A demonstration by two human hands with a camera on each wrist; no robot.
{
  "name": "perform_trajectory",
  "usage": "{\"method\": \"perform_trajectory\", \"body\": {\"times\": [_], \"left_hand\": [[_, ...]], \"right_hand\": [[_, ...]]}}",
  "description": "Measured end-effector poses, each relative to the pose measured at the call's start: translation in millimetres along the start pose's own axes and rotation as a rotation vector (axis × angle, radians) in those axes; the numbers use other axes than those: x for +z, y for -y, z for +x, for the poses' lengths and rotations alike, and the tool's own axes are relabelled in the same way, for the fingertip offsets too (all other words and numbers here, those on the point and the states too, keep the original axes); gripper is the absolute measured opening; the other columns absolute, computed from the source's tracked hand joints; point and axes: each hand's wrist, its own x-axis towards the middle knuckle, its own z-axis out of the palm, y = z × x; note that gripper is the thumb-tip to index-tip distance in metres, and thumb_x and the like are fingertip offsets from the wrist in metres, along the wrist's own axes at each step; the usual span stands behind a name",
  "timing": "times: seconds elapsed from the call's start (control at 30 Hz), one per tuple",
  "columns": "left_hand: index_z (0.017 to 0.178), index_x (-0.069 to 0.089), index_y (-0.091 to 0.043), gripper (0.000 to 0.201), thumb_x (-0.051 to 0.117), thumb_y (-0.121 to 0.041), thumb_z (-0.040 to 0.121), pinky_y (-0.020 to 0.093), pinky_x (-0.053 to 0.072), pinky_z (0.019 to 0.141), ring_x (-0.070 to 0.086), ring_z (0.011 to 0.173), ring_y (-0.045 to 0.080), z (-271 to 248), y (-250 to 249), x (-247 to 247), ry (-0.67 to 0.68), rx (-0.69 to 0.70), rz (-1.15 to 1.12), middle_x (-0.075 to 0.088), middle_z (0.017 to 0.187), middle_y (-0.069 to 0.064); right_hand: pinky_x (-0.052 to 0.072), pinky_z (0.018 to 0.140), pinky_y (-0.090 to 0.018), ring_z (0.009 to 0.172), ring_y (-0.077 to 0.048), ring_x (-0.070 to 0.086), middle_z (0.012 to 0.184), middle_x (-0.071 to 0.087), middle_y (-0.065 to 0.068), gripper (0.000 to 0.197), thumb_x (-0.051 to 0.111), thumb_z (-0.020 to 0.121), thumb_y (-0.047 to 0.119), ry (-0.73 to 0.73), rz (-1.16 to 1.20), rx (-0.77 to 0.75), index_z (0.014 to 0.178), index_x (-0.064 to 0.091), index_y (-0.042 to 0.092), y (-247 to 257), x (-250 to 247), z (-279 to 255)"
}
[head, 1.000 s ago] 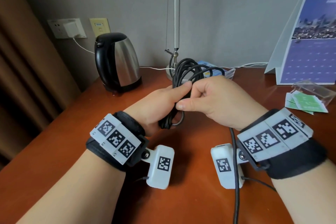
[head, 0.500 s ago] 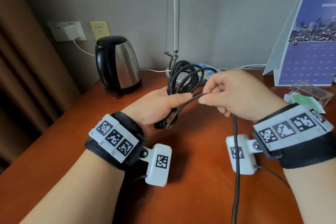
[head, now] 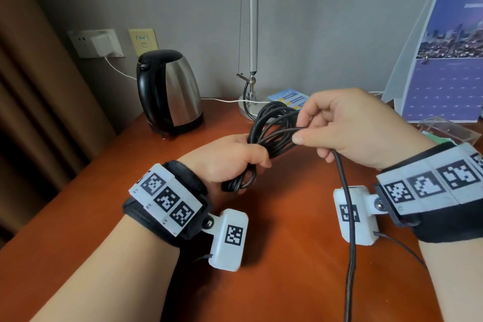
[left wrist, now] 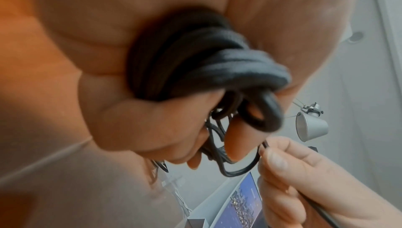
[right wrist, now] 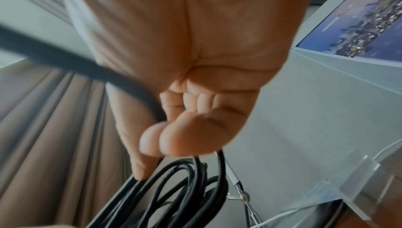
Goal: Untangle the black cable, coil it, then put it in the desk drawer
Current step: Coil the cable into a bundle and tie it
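Note:
Above the middle of the red-brown desk (head: 287, 256) I hold the black cable (head: 271, 125), partly wound into several loops. My left hand (head: 230, 159) grips the bundled loops (left wrist: 217, 63) in its fist. My right hand (head: 347, 125) pinches a single strand (right wrist: 135, 85) between thumb and fingers just right of the coil (right wrist: 180, 188). From that pinch the loose tail (head: 350, 243) drops past the right wrist camera and leaves the frame at the bottom. No drawer shows in any view.
A black and steel kettle (head: 170, 91) stands at the back left, a lamp stand (head: 252, 60) behind the hands. A standing calendar (head: 449, 68) and a clear plastic holder (head: 447, 131) are at the right. Curtains (head: 31, 112) hang left.
My right hand has drawn away from the left, up and to the right, pulling a strand out from the coil. The left hand has kept its grip on the loops.

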Motion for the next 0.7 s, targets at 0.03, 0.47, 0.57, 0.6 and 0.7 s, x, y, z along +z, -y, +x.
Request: {"method": "perform_trajectory", "body": {"times": [0.03, 0.47, 0.57, 0.6, 0.7], "left_hand": [[0.099, 0.060, 0.003, 0.030, 0.067, -0.012, 0.075, 0.022, 0.034, 0.044, 0.038, 0.056, 0.022, 1, 2, -1, -0.030, -0.007, -0.016, 0.048, 0.072, 0.014], [0.121, 0.072, -0.005, 0.048, 0.052, -0.027, 0.084, 0.019, 0.031, 0.040, 0.036, 0.052, 0.013, -4, 1, -4, 0.257, -0.060, -0.127, 0.042, 0.070, 0.004], [0.118, 0.072, -0.003, 0.044, 0.051, -0.022, 0.084, 0.018, 0.029, 0.040, 0.036, 0.052, 0.013, -5, 0, -4, 0.280, -0.025, -0.087, 0.043, 0.070, 0.007], [0.118, 0.070, -0.001, 0.043, 0.051, -0.021, 0.085, 0.018, 0.029, 0.039, 0.035, 0.051, 0.014, -5, -1, -3, 0.282, -0.008, -0.057, 0.044, 0.070, 0.007], [0.121, 0.055, 0.017, 0.052, 0.052, -0.017, 0.083, 0.020, 0.034, 0.040, 0.039, 0.050, 0.017, -4, 0, -3, 0.275, 0.039, 0.022, 0.057, 0.070, 0.011]], "right_hand": [[0.051, 0.055, -0.034, 0.045, -0.020, 0.059, 0.056, 0.066, -0.007, 0.016, 0.081, 0.084, 0.015, 0.030, -0.015, 0.002, 0.088, 0.065, 0.018, 0, 0, 0], [0.051, 0.082, -0.029, 0.092, -0.003, 0.065, 0.097, 0.071, 0.017, 0.031, 0.076, 0.078, 0.052, -0.247, -0.210, 0.049, 0.101, 0.065, 0.034, -4, 16, 6], [0.058, 0.071, -0.036, 0.073, -0.010, 0.070, 0.081, 0.073, 0.006, 0.014, 0.072, 0.085, 0.036, -0.170, -0.193, 0.069, 0.094, 0.072, 0.025, 0, 17, 4], [0.061, 0.065, -0.041, 0.064, -0.014, 0.072, 0.078, 0.072, 0.001, 0.009, 0.070, 0.087, 0.028, -0.134, -0.169, 0.085, 0.093, 0.072, 0.021, 2, 19, 3], [0.061, 0.054, -0.037, 0.050, -0.015, 0.070, 0.072, 0.071, -0.004, 0.011, 0.064, 0.085, 0.010, -0.087, -0.165, 0.135, 0.092, 0.070, 0.016, 2, 20, 4]]}}
